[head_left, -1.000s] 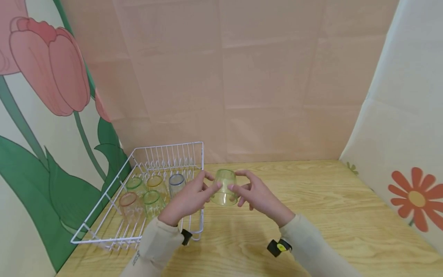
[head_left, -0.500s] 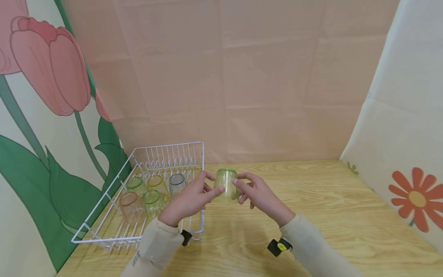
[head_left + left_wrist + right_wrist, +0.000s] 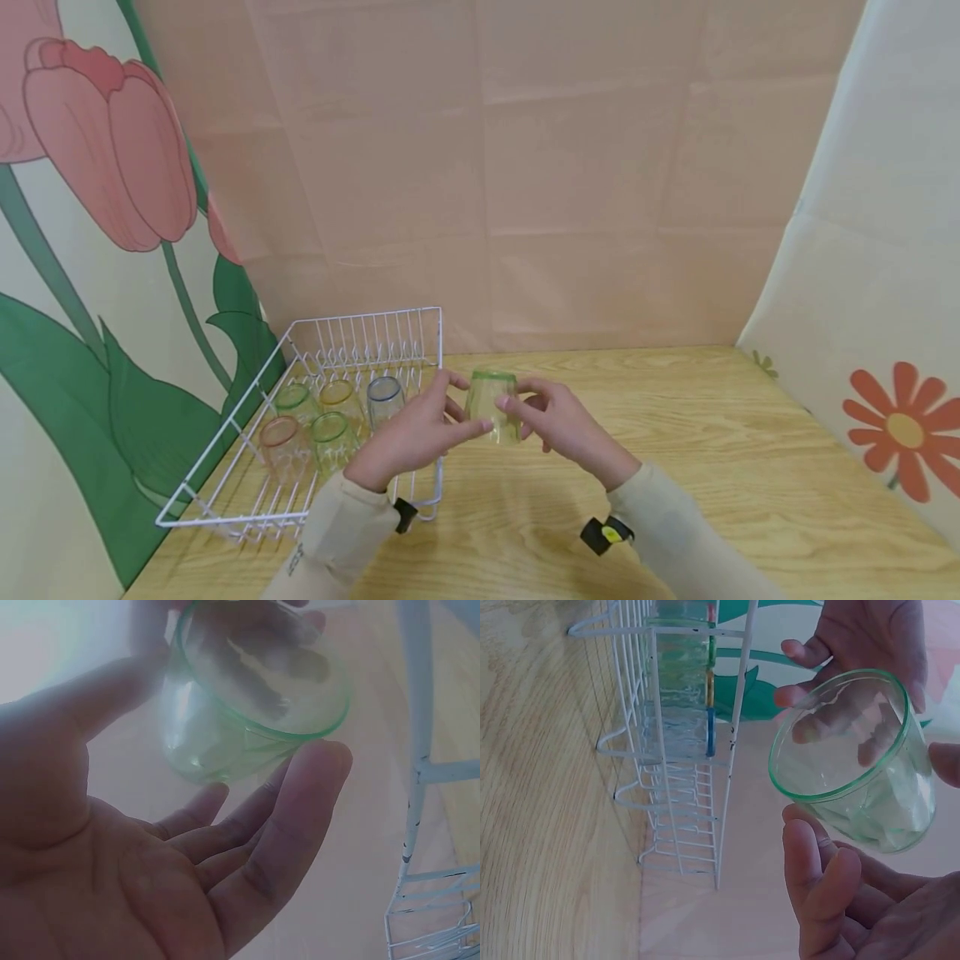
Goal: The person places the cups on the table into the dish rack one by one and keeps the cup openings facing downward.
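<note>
Between my two hands, held up in front of the rack's right side, is a pale green drinking glass [image 3: 486, 396]. Its narrower base points up and its wider mouth points down, so both wrist views look into it. My left hand [image 3: 420, 433] pinches the glass from the left, thumb across the near side; its index fingertip touches the green rim [image 3: 315, 735] in the left wrist view. From the right, my right hand [image 3: 558, 421] holds it with the thumb on the near wall and the fingers behind, the ring and little fingers curled below.
A white wire dish rack [image 3: 365, 314] stands at left on the wood-grain table [image 3: 675, 467]. Several glasses stand in it: a pink one [image 3: 283, 450], a blue one [image 3: 384, 408], a yellow one [image 3: 339, 400] and green ones. A peach backdrop [image 3: 562, 167] rises behind.
The glass has turned and shifted slightly right between the fingers, its top edge now nearly edge-on. My left thumb has slid lower and rightward across it; the forearms have stayed in place.
</note>
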The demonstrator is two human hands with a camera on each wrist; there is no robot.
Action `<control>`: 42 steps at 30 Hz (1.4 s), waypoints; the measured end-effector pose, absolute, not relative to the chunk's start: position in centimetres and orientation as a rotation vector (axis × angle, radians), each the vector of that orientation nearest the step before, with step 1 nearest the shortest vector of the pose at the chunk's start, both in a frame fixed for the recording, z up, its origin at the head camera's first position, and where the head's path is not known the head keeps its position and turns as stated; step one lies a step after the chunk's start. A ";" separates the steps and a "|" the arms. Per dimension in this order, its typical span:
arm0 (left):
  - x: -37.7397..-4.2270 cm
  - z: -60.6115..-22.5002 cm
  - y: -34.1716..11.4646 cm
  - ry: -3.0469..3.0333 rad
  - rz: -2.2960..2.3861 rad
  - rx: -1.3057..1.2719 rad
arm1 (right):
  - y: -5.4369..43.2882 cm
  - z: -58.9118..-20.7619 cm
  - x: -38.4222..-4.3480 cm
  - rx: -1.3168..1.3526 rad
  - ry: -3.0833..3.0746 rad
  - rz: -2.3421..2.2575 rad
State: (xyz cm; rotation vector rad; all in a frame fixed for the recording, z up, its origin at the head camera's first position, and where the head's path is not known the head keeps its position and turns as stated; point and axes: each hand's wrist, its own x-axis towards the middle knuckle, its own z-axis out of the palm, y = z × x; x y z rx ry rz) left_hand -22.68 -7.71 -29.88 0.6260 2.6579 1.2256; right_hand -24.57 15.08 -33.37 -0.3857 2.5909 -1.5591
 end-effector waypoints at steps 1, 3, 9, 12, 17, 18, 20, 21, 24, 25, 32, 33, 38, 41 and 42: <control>-22.7 -29.9 -7.7 2.665 1.215 0.630 | 15.1 -33.4 -24.6 -0.391 2.599 -1.548; -22.7 -29.9 -7.7 2.676 1.198 0.640 | 15.1 -33.4 -24.5 -0.395 2.606 -1.535; -22.7 -29.7 -7.7 2.677 1.218 0.615 | 15.0 -33.3 -24.3 -0.409 2.602 -1.541; -22.6 -29.3 -7.8 2.685 1.230 0.598 | 15.0 -33.2 -24.2 -0.420 2.603 -1.547; -22.7 -29.0 -7.8 2.708 1.186 0.566 | 15.0 -33.5 -24.1 -0.460 2.613 -1.553; -22.7 -29.0 -7.8 2.708 1.177 0.561 | 15.0 -33.6 -24.1 -0.468 2.615 -1.553; -22.8 -28.9 -7.8 2.709 1.171 0.564 | 15.0 -33.8 -24.1 -0.482 2.616 -1.556; -22.8 -28.9 -7.8 2.709 1.176 0.567 | 15.0 -33.8 -24.1 -0.490 2.616 -1.559; -22.9 -28.8 -7.8 2.709 1.197 0.583 | 15.0 -33.9 -24.0 -0.507 2.619 -1.567; -22.9 -28.8 -7.7 2.711 1.205 0.589 | 15.0 -33.9 -24.0 -0.515 2.620 -1.570; -22.9 -28.6 -7.7 2.698 1.243 0.616 | 14.8 -34.1 -23.9 -0.584 2.637 -1.563; -22.9 -28.6 -7.7 2.695 1.246 0.625 | 14.8 -34.1 -23.9 -0.598 2.641 -1.561; -23.1 -28.6 -7.8 2.652 1.295 0.680 | 14.8 -33.9 -23.8 -0.687 2.661 -1.533; -23.3 -28.7 -8.0 2.638 1.305 0.715 | 14.7 -33.7 -23.7 -0.715 2.661 -1.524; -23.3 -28.7 -8.1 2.637 1.306 0.721 | 14.6 -33.7 -23.6 -0.716 2.657 -1.526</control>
